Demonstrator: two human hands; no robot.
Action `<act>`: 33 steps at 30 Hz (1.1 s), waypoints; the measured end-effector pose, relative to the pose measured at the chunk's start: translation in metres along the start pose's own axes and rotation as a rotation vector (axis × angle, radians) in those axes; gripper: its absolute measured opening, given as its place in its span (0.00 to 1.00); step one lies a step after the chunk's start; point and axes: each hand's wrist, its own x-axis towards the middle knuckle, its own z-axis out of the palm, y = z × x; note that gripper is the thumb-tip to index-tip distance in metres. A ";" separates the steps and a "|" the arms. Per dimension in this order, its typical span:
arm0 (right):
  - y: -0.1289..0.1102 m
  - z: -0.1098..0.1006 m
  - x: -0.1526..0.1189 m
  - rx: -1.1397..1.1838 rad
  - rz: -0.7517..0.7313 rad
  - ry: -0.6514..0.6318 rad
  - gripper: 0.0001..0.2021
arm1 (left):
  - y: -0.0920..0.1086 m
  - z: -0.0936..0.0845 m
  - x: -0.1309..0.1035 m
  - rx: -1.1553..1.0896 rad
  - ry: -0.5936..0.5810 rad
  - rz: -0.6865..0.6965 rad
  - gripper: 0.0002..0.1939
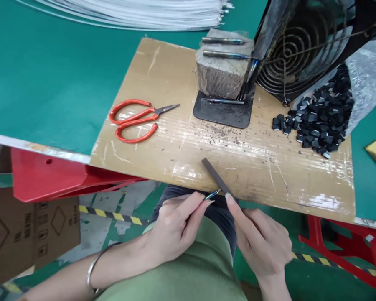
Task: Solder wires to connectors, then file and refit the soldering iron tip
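We look down on two bare hands just below the front edge of a green worktop (50, 83). Our left hand (179, 219) pinches a blue-tinted pointed metal rod (212, 195) between thumb and forefinger, its narrow end showing toward the right. Our right hand (260, 240) is closed around a flat grey file (213, 172), the thumb pressed along it, and the blade slants up and left over the edge of a film-covered cardboard sheet (175, 154). The rod's point comes right up to the side of the file; we cannot tell for sure whether they touch.

On the sheet, to the left, lie red-handled scissors (136, 121), blades pointing right. Farther back we see a greyish block (221, 77) wrapped in film, with two similar rods (227, 54) lying across its top. It stands on a black plate (221, 115), where another rod (225, 101) lies in front of the block; dark crumbs are scattered nearby. To the right, a fan with a round wire guard (286, 54) leans over a heap of small black pieces (322, 117), partly inside a clear plastic bag (369, 75).
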 end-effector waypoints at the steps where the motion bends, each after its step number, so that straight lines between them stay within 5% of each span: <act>1: 0.000 0.001 0.003 0.006 0.000 0.004 0.20 | 0.000 0.000 0.000 0.007 0.000 0.003 0.13; 8: -0.005 -0.016 -0.011 -0.035 0.002 -0.099 0.34 | -0.003 -0.001 -0.002 0.008 -0.012 0.023 0.14; 14: -0.005 -0.006 0.009 -0.020 0.008 -0.028 0.30 | -0.003 -0.002 0.000 0.052 -0.009 0.061 0.14; 20: -0.005 -0.019 -0.007 -0.026 0.012 -0.127 0.35 | -0.003 -0.002 0.000 0.042 -0.019 0.058 0.14; 26: -0.003 -0.009 0.008 -0.022 0.000 -0.031 0.35 | -0.001 -0.003 0.001 0.044 -0.026 0.034 0.13; 33: -0.008 -0.020 -0.010 -0.020 0.009 -0.124 0.34 | -0.001 -0.002 0.001 0.049 -0.009 0.054 0.13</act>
